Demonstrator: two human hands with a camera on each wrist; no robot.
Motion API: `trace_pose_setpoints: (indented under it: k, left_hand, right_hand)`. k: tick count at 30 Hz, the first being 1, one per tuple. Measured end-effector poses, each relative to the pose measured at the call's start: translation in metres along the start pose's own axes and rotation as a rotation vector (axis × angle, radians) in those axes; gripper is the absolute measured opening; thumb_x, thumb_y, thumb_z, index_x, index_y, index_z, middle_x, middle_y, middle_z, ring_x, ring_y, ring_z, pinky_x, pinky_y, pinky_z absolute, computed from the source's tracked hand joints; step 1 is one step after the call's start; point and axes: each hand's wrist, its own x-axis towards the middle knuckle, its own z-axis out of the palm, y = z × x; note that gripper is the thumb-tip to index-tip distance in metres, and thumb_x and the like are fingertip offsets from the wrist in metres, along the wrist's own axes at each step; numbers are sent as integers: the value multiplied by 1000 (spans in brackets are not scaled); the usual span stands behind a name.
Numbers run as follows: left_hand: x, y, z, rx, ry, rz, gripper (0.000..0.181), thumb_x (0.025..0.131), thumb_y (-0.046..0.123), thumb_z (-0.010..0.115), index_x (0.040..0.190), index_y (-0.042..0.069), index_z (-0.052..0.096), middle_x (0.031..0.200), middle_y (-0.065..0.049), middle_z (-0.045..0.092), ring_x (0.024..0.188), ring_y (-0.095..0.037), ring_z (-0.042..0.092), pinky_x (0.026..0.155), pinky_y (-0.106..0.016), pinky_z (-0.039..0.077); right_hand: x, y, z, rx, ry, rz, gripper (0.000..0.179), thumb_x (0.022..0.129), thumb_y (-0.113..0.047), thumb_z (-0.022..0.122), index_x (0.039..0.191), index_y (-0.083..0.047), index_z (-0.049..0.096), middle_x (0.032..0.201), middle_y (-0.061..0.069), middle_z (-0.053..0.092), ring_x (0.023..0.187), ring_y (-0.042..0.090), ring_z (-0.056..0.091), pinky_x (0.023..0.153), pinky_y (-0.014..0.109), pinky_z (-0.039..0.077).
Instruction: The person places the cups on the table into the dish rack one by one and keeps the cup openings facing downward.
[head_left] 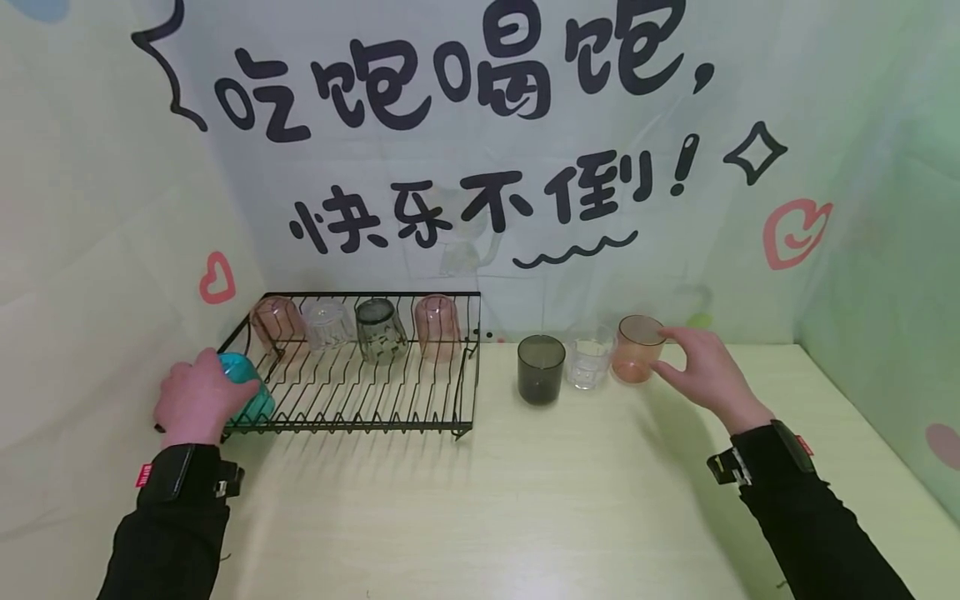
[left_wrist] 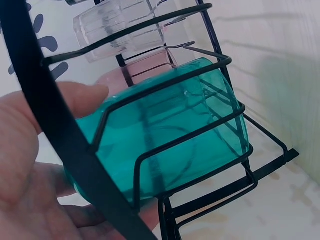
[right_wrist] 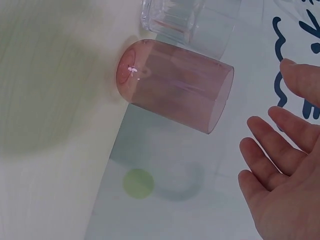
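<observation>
At the front left corner of a black wire rack (head_left: 420,427), my left hand (head_left: 197,400) grips a teal cup (head_left: 258,404). In the left wrist view the teal cup (left_wrist: 170,135) lies tilted against the wires, thumb on one side and fingers on the other. My right hand (head_left: 708,371) is beside an orange-pink cup (head_left: 637,354) standing upright on the table. The right wrist view shows a gap between the right hand (right_wrist: 285,165) and the pink cup (right_wrist: 175,85), with the fingers spread loosely and holding nothing.
Along the rack's back row sit a pink cup (head_left: 277,321), a clear cup (head_left: 328,325), a dark grey cup (head_left: 381,332) and another pink cup (head_left: 437,327). On the table (head_left: 510,517) stand a dark cup (head_left: 540,371) and a clear glass (head_left: 588,362). A printed cloth (head_left: 465,275) hangs behind.
</observation>
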Motion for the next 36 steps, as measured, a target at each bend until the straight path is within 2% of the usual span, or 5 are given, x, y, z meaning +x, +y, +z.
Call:
trace_pose_setpoints:
  k: [5, 16, 24, 30, 36]
  left_hand:
    - [0, -1, 0, 0, -8, -7, 78, 75, 54, 58, 113, -9, 32, 93, -32, 36, 81, -46, 38, 45, -52, 36]
    - [-2, -2, 1, -1, 15, -4, 81, 76, 54, 58, 116, -10, 28, 94, -32, 35, 83, -46, 37, 45, -52, 37]
    - [-8, 1, -6, -5, 23, 15, 95, 74, 66, 53, 122, -11, 24, 98, -34, 30, 86, -48, 32, 44, -51, 37]
    - [-10, 3, -6, -6, 82, 51, 98, 73, 67, 52, 127, -9, 23, 103, -36, 29, 89, -50, 31, 46, -53, 36]
    - [-14, 13, -7, 9, 192, 120, 86, 74, 62, 57, 118, -8, 31, 101, -33, 34, 90, -50, 33, 54, -56, 36]
  right_hand:
    - [4, -1, 0, -20, -6, -4, 45, 79, -19, 65, 117, 2, 52, 112, 21, 55, 105, 37, 48, 90, 50, 36]
    - [8, 1, 4, -46, -11, -4, 45, 80, -20, 63, 117, 3, 51, 113, 21, 54, 107, 38, 46, 91, 50, 35]
    - [11, 1, 8, -97, -11, 14, 47, 80, -22, 63, 119, 2, 50, 115, 22, 53, 108, 39, 44, 93, 51, 33]
    - [12, 3, 11, -116, -22, 26, 51, 78, -23, 65, 120, 2, 48, 117, 22, 51, 111, 40, 41, 95, 51, 31]
    - [15, 3, 16, -136, -56, 59, 57, 77, -26, 67, 123, 0, 47, 120, 22, 49, 113, 40, 40, 95, 51, 31]
